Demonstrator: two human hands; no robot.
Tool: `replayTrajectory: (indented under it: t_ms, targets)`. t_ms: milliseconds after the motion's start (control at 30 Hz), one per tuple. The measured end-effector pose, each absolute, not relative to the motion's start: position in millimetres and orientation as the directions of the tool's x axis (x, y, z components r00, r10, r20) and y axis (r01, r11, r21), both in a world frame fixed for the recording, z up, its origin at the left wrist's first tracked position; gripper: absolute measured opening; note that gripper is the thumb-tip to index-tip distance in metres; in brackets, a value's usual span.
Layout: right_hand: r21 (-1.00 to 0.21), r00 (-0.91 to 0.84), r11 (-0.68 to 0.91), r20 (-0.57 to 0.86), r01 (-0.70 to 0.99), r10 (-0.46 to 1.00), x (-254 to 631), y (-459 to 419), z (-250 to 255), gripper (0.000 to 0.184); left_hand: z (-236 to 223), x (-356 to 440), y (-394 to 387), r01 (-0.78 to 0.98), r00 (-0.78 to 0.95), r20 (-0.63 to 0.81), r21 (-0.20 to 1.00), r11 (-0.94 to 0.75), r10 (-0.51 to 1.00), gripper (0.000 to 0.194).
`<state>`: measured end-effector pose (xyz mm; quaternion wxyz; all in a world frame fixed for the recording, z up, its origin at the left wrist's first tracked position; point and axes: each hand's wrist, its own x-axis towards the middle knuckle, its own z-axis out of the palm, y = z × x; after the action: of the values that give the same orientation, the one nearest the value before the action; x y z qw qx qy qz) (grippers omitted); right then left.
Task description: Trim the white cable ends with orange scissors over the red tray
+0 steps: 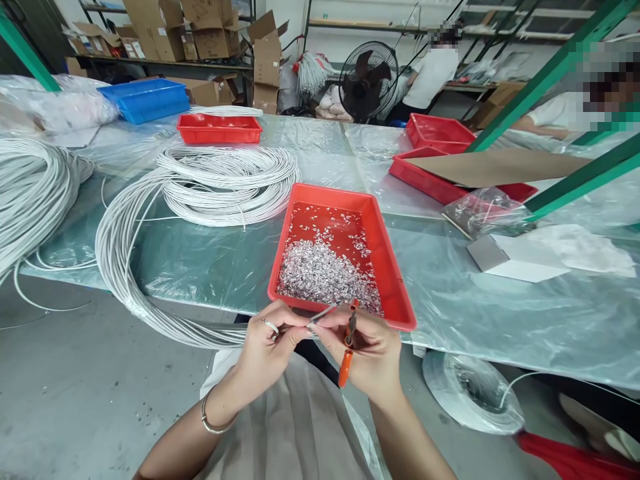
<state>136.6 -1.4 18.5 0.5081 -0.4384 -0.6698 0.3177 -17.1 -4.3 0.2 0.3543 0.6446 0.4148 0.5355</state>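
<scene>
My left hand (267, 347) is closed in a pinch on the thin end of a white cable (323, 313), just in front of the red tray's near edge. My right hand (375, 350) meets it there, thumb and finger pinching at the same spot. Orange-handled pliers (345, 368) are tucked in the right hand, jaws hidden. Whether a small part sits between the fingertips is too small to tell. Beyond both hands, the red tray (395, 283) holds a heap of small shiny metal pieces (323, 270). A white cable bundle (117, 260) curves from the table toward my lap.
More coiled cable lies on the left (35, 193) and middle of the plastic-covered table. Behind are a red tray (220, 130) and a blue bin (147, 100). Green posts, red trays and a white box (520, 259) stand right. A fan (369, 80) and two people are farther back.
</scene>
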Motion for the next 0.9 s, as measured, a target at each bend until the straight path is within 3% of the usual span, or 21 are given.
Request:
replayTrajectory:
  t_ms: [200, 533, 600, 667, 767, 900]
  targets:
    - [-0.843, -0.215, 0.427, 0.373, 0.329, 0.903, 145, 0, 24, 0.014, 2, -17, -7, 0.286, 0.087, 0.459, 0.839, -0.464, 0.884, 0.011]
    - [-0.943, 0.041, 0.298, 0.307, 0.149, 0.951, 121, -5, 11, 0.015, 3, -8, -8, 0.441, -0.066, 0.591, 0.740, -0.507, 0.804, 0.012]
    - [-0.958, 0.060, 0.275, 0.280, 0.079, 0.958, 120, -5, 12, 0.013, 5, -8, -7, 0.381, -0.109, 0.529, 0.804, -0.456, 0.841, 0.010]
    - [-0.967, 0.037, 0.254, 0.255, 0.021, 0.966, 125, -3, 13, 0.015, 9, -8, -5, 0.197, -0.083, 0.338, 0.928, -0.317, 0.938, 0.011]
    - [-0.977, -0.084, 0.208, 0.210, -0.038, 0.974, 136, 3, 16, 0.018, 15, -10, -2, -0.101, 0.129, 0.040, 0.994, -0.026, 0.991, 0.026]
    - [-0.988, -0.232, 0.143, 0.152, -0.056, 0.961, 141, 8, 17, 0.017, 16, -12, 0, -0.190, 0.220, -0.037, 0.979, 0.080, 0.975, 0.034]
